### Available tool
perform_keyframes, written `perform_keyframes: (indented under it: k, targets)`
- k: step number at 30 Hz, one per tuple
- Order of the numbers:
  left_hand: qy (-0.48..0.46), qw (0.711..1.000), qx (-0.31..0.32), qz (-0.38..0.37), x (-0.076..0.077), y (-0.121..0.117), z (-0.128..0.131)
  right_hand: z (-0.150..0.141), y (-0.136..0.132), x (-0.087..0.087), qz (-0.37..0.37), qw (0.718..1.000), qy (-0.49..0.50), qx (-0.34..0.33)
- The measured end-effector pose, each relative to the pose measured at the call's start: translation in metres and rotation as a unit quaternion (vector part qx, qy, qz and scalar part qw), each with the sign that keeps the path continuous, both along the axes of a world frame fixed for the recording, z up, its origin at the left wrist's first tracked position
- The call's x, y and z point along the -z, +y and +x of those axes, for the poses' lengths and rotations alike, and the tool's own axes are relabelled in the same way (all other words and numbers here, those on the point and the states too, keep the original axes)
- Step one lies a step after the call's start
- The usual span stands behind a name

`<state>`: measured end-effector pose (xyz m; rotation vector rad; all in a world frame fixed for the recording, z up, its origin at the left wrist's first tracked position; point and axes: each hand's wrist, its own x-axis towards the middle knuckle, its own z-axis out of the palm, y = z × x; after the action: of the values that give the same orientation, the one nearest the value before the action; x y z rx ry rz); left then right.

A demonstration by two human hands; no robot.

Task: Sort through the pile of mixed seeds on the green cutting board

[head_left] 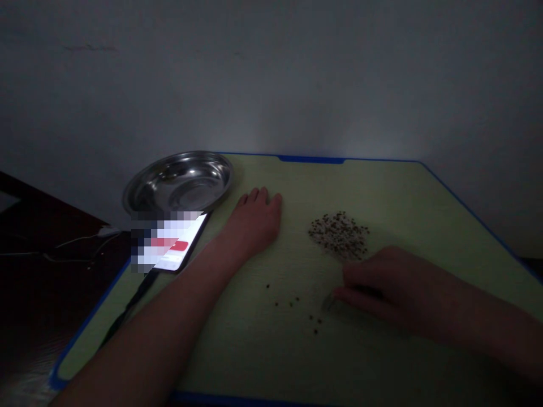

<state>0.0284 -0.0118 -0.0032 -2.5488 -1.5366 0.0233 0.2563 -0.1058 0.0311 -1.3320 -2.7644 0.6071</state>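
My left hand lies palm down on the pale green tabletop, its fingers stretched forward and slightly apart, holding nothing. Right of it is a heap of pale grains mixed with small dark beans. Just below the heap, my right hand is closed with its fingers curled. A small, clear, blurred thing shows at its fingertips; its kind cannot be made out. Several single dark beans lie scattered on the table between my two arms.
A shiny metal basin stands at the back left. Before it lies a lit phone, partly pixelated, by my left forearm. A dark strap or cord runs along the left edge. A grey wall rises behind the blue-edged table.
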Motion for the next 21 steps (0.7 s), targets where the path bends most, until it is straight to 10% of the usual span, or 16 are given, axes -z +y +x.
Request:
perform_keyframes:
  k: [21]
  targets:
    - [-0.011,1.000,0.000,-0.003,0.001,0.000,0.000,-0.015,0.000,0.013,0.043,0.999,-0.019,-0.005]
